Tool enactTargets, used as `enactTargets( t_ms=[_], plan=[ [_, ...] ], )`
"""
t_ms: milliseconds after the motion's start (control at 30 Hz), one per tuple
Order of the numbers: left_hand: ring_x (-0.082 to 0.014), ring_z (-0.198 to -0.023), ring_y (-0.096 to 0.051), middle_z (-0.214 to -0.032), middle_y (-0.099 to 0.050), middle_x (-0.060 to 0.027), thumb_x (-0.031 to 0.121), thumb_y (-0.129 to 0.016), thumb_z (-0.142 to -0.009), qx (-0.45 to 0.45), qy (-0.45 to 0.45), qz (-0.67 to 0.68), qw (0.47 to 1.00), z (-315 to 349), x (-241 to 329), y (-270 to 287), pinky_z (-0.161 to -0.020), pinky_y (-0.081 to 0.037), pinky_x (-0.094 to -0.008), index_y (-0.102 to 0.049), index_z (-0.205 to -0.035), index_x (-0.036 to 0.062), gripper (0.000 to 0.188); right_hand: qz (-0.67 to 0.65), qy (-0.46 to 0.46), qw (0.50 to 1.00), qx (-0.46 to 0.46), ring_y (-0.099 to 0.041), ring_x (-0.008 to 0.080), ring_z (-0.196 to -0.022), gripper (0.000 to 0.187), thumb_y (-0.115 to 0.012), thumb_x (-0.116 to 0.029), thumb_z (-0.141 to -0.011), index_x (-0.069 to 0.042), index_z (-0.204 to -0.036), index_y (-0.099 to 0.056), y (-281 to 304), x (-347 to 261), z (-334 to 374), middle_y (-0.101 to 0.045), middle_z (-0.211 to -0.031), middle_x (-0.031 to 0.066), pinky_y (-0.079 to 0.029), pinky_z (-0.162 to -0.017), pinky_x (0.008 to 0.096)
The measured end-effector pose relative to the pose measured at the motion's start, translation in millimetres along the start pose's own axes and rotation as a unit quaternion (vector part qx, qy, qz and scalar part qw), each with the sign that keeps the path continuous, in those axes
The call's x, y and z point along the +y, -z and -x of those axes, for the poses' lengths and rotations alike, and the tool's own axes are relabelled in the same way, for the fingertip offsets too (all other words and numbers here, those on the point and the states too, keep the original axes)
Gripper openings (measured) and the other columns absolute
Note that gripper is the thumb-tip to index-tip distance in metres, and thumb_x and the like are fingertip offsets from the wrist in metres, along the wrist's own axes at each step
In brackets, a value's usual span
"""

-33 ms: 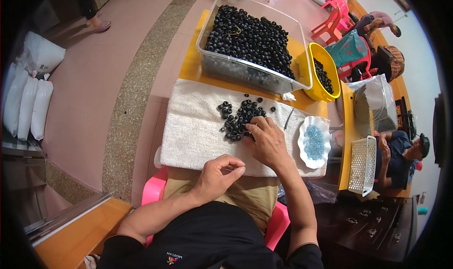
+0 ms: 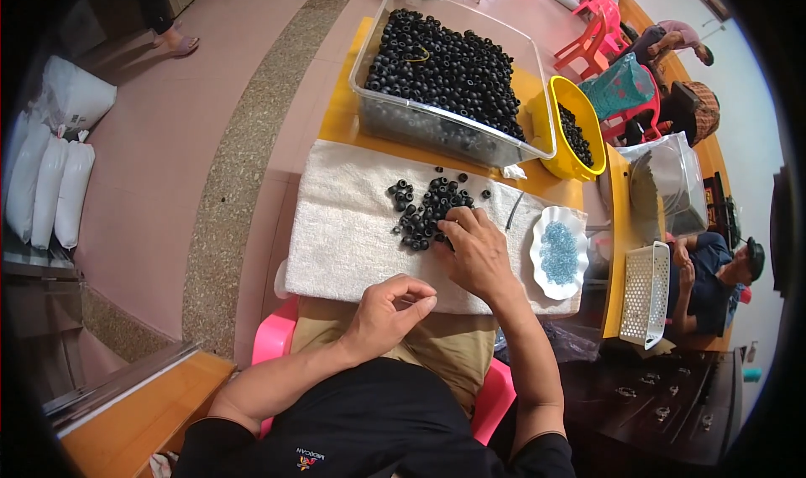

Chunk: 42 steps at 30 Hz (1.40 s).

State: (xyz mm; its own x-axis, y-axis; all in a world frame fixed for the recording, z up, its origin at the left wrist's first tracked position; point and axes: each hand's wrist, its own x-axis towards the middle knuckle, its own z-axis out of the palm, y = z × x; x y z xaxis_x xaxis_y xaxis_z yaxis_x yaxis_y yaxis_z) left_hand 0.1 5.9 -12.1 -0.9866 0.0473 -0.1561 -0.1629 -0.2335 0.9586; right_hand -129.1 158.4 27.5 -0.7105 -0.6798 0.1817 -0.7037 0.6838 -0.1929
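Note:
On the white towel point(image 2: 336, 251) lies a loose pile of small black ring-like beads point(image 2: 416, 222), with a few stray ones around it. My right hand point(image 2: 477, 251) reaches into the pile's right edge, its thumb and fingers closed around a black bead there. Nearer to me, my left hand point(image 2: 390, 314) hovers over the towel's front edge. Its fingers are curled and the thumb is close to the index finger; anything held there is too small to make out. A scalloped white dish point(image 2: 539, 264) of tiny pale-blue pieces point(image 2: 558, 253) stands to the right.
Behind the towel is a clear plastic bin point(image 2: 445, 146) heaped with black beads, beside a yellow basin point(image 2: 550, 146) holding more. A thin dark tool point(image 2: 514, 211) lies near the dish. Farther right are a white perforated basket point(image 2: 645, 297) and a seated person point(image 2: 714, 276).
Both hands and the beads stay as they were. At the far upper left, a standing person's foot has shifted very slightly.

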Motion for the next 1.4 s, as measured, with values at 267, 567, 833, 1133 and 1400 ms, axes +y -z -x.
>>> enactTargets(
  t_ms=[267, 567, 833, 1133, 1400],
  plan=[
    [-0.0032, -0.077, -0.058, -0.087, -0.066, 0.0003, 0.007, -0.068, -0.09, -0.002, -0.021, -0.007, 1.0, -3, -2, -2, -0.07, -0.049, -0.0197, -0.067, -0.1, -0.0001, 0.012, -0.013, 0.051, 0.993, 0.108, -0.06, 0.0269, -0.09, 0.017, -0.072, -0.006, -0.072, -0.005, -0.087, -0.066, -21, 6, 6, -0.067, -0.099, 0.0048, -0.05, -0.078, 0.0368],
    [-0.0062, -0.078, -0.062, -0.088, -0.067, -0.003, 0.006, -0.067, -0.091, 0.006, 0.017, 0.05, 0.999, -4, -9, 0, -0.072, -0.051, -0.0217, -0.066, -0.103, -0.0017, 0.014, -0.09, 0.031, 0.977, 0.191, -0.062, 0.0262, -0.082, 0.027, -0.074, 0.003, -0.066, -0.007, -0.086, -0.059, -16, 3, 10, -0.068, -0.092, 0.0053, -0.05, -0.069, 0.035],
    [-0.0077, -0.082, -0.062, -0.094, -0.067, -0.0058, 0.009, -0.066, -0.094, 0.012, 0.057, 0.21, 0.976, -8, -4, 2, -0.076, -0.053, -0.0221, -0.06, -0.113, -0.0035, 0.024, -0.261, 0.05, 0.955, 0.134, -0.066, 0.0261, -0.078, 0.034, -0.077, 0.005, -0.065, -0.005, -0.092, -0.06, 3, -31, 43, -0.068, -0.092, 0.0108, -0.052, -0.067, 0.0327],
    [-0.0109, -0.08, -0.066, -0.094, -0.069, -0.0087, 0.008, -0.067, -0.093, -0.029, 0.126, 0.258, 0.957, -7, 5, 3, -0.071, -0.056, -0.0233, -0.062, -0.109, -0.0031, 0.02, -0.312, 0.031, 0.945, 0.095, -0.068, 0.025, -0.077, 0.032, -0.078, 0.004, -0.068, -0.004, -0.095, -0.062, 6, -34, 60, -0.069, -0.089, 0.0114, -0.054, -0.067, 0.0318],
    [-0.0144, -0.083, -0.068, -0.093, -0.069, -0.0103, 0.006, -0.066, -0.092, -0.017, 0.168, 0.345, 0.923, -7, 1, 5, -0.072, -0.058, -0.027, -0.063, -0.105, -0.0004, 0.015, -0.239, 0.04, 0.95, 0.198, -0.068, 0.0275, -0.078, 0.032, -0.078, 0.003, -0.071, -0.004, -0.098, -0.062, -7, -45, 72, -0.069, -0.089, 0.0116, -0.055, -0.066, 0.033]
  ],
)
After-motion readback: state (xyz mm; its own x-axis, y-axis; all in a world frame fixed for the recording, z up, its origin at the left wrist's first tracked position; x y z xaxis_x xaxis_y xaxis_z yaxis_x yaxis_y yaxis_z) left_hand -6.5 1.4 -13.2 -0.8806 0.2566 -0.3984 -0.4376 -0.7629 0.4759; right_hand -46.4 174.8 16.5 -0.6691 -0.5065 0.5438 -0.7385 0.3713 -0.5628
